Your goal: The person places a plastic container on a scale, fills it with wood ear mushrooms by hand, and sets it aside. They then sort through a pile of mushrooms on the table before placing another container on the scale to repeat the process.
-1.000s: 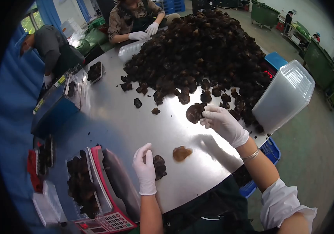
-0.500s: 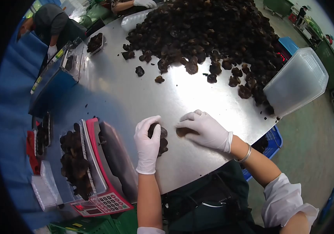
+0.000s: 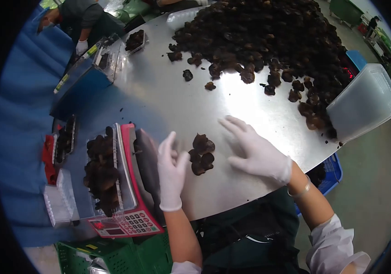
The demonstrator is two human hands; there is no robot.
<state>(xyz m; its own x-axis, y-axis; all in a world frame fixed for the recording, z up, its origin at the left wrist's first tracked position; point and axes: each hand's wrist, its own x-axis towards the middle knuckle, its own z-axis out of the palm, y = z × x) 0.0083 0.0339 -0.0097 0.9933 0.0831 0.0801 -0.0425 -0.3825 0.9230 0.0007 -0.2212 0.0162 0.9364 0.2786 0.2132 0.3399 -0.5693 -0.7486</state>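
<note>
A few dark brown wood ear mushrooms (image 3: 202,154) lie in a small cluster on the steel table, between my two white-gloved hands. My left hand (image 3: 172,171) is just left of the cluster, fingers up and apart, with nothing in it. To the right, my right hand (image 3: 261,153) hovers over the table with its fingers spread, also holding nothing. Left of my left hand, a filled tray of wood ear mushrooms (image 3: 102,171) rests on a pink-edged weighing scale (image 3: 143,221).
A large heap of wood ear mushrooms (image 3: 264,36) covers the table's far side. Stacked clear trays (image 3: 364,102) lean at the right edge. Green crates (image 3: 109,258) stand below the scale, and a blue basket (image 3: 330,176) below the table. Across the table a person's gloved hand (image 3: 82,47) shows.
Both hands have drawn apart and let go of the mushrooms, which now lie together on the table. My right hand has opened and moved right. The whole view has shifted slightly.
</note>
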